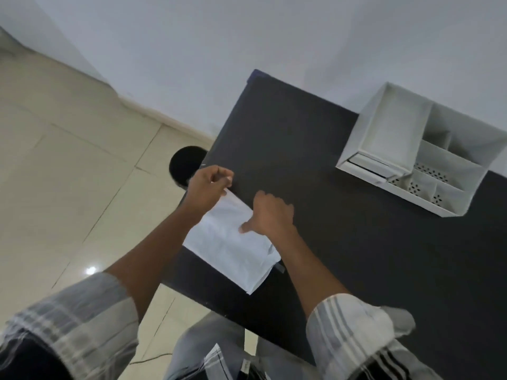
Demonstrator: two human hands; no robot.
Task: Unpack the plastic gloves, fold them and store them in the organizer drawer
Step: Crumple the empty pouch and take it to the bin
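A flat white pack of plastic gloves (233, 242) lies on the dark table (356, 256) near its left edge. My left hand (210, 187) pinches the pack's far corner between thumb and fingers. My right hand (270, 215) presses down on the pack's right side, thumb on the white surface and fingers curled on the table. The white organizer (428, 149) stands at the table's far right, with several open compartments and a small drawer (367, 164) at its front, slightly pulled out.
A round black object (185, 164) sits on the floor beside the table's left edge. Pale floor tiles (68, 174) spread to the left, and a white wall runs behind the table. My lap is below the table's near edge.
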